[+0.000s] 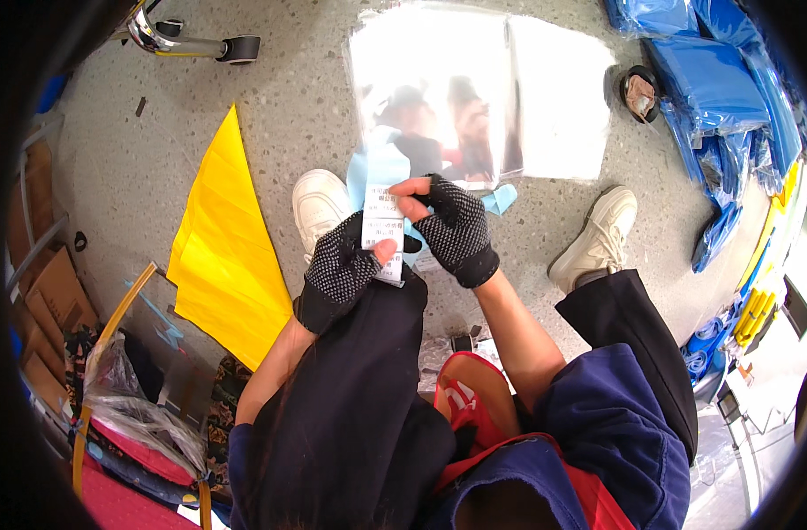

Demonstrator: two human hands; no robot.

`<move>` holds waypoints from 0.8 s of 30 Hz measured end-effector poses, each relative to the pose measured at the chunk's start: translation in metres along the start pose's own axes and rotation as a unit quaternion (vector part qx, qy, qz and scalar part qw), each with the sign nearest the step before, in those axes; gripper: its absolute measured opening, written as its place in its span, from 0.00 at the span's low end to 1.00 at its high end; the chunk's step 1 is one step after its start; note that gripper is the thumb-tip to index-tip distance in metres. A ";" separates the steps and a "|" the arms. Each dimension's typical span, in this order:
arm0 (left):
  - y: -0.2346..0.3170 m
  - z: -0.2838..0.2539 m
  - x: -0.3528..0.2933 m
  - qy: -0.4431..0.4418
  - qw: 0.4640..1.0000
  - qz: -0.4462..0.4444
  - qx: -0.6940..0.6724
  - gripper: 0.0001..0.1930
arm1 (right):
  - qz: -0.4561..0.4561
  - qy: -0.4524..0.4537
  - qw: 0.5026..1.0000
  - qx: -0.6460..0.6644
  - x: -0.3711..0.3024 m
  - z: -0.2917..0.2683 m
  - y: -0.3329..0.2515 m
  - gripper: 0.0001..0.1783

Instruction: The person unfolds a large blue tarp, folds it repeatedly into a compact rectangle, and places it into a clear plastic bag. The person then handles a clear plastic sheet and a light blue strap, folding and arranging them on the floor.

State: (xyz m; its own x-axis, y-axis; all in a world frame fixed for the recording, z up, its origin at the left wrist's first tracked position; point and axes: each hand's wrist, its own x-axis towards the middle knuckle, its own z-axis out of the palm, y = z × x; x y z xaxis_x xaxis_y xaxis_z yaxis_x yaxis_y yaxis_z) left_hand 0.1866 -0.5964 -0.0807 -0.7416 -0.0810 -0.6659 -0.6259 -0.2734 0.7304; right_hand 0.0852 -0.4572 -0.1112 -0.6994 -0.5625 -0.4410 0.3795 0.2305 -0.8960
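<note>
Between my knees I hold a strip of white printed labels (383, 208) on a pale blue backing (393, 162). My left hand (340, 269), in a black fingerless glove with white dots, pinches the lower part of the strip, its thumb on top. My right hand (452, 228), gloved the same way, has its thumb and forefinger closed at the strip's right edge, near the upper label. Whether that pinch has lifted a label is too small to tell. Past my hands, shiny clear plastic sheets (439, 84) lie on the floor.
Yellow sheet material (222, 243) lies to the left. Blue plastic-wrapped packages (712, 84) are piled at the far right, near a tape roll (640, 94). A chair's wheeled leg (192, 46) stands far left; cardboard (59, 291) and a filled bag (139, 424) are nearer.
</note>
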 end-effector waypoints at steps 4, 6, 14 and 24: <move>-0.001 -0.003 -0.002 0.010 0.991 0.025 0.133 0.19 | -0.084 -0.109 0.987 -0.081 0.006 -0.016 -0.004 0.13; -0.013 -0.008 0.000 -0.015 0.993 -0.018 0.115 0.19 | -0.057 -0.118 0.989 -0.068 0.008 -0.018 0.002 0.13; 0.000 -0.005 -0.002 0.018 0.993 -0.050 -0.105 0.19 | -0.171 0.184 0.929 -0.272 0.070 -0.033 0.033 0.10; 0.003 -0.006 -0.005 0.131 0.980 -0.041 -0.144 0.19 | -0.318 -0.016 0.788 -0.527 0.061 -0.035 0.092 0.22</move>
State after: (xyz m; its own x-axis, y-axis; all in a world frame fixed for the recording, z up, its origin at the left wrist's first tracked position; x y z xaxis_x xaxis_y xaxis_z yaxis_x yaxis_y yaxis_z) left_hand 0.1900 -0.6030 -0.0760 -0.5801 -0.2806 -0.7647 -0.5594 -0.5452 0.6244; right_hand 0.0559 -0.4424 -0.2219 -0.5232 -0.8463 0.1008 -0.7670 0.4160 -0.4885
